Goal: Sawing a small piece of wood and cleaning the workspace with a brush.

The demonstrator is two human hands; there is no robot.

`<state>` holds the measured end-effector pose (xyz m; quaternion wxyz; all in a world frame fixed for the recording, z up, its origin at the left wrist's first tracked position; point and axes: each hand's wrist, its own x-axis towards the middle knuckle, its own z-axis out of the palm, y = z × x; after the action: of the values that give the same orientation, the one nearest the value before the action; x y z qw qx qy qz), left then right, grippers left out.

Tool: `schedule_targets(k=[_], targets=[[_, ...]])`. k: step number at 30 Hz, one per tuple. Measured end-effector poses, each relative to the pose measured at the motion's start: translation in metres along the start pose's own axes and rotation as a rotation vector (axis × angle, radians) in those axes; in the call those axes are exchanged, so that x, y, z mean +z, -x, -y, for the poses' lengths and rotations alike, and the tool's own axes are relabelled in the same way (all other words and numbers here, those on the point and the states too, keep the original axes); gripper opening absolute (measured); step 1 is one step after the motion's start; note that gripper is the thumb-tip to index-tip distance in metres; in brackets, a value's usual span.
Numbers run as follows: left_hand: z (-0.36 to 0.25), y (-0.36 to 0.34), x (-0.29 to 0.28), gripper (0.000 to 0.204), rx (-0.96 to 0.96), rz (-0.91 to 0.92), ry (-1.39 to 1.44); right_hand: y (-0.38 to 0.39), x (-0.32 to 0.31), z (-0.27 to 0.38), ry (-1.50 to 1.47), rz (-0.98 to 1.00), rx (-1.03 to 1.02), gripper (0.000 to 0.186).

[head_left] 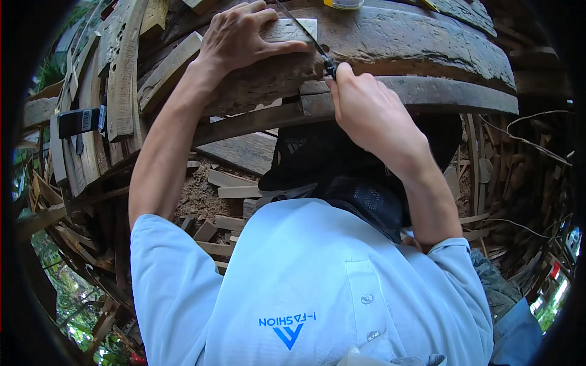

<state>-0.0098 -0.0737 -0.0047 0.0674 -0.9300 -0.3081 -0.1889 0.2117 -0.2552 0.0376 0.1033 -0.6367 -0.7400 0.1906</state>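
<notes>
My left hand (241, 39) grips and presses a pale wooden block (296, 30) at the top of the view, thumb along its near side. The block rests on a thick weathered plank (415, 39). My right hand (369, 113) is closed on the dark handle of a thin-bladed saw (308, 35), whose blade runs diagonally up and away beside the block's right end. A narrower board (458, 93) lies along the plank's near side.
Stacked slats (116, 97) fill the left, with a dark rectangular device (76, 124) on them. A yellow object (342, 3) sits at the top edge. Beneath the bench are a black bag (305, 158), offcuts (232, 180) and sawdust. Loose wires (531, 143) hang at right.
</notes>
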Motion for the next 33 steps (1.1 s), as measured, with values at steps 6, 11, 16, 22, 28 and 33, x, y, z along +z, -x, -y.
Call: schedule_targets(k=[6,11,16,22,28,33], targets=[[-0.001,0.002,-0.003,0.079,0.035,-0.059,-0.020,0.025,-0.019,0.006,-0.022,0.115,0.088,0.025],[-0.007,0.001,-0.001,0.077,0.006,-0.005,0.033,0.008,0.002,-0.002,-0.026,-0.004,0.004,0.022],[-0.017,-0.009,-0.023,0.065,-0.037,0.005,0.129,0.027,-0.008,-0.001,0.003,0.066,0.068,0.023],[-0.008,-0.008,-0.026,0.067,-0.111,0.058,0.135,0.036,-0.018,0.012,0.030,0.212,0.187,0.027],[-0.011,-0.013,-0.028,0.068,-0.089,0.097,0.150,-0.009,-0.002,-0.002,-0.043,0.053,0.005,0.020],[-0.011,-0.013,-0.014,0.074,0.031,-0.070,-0.004,0.046,-0.030,0.006,-0.049,0.310,0.282,0.022]])
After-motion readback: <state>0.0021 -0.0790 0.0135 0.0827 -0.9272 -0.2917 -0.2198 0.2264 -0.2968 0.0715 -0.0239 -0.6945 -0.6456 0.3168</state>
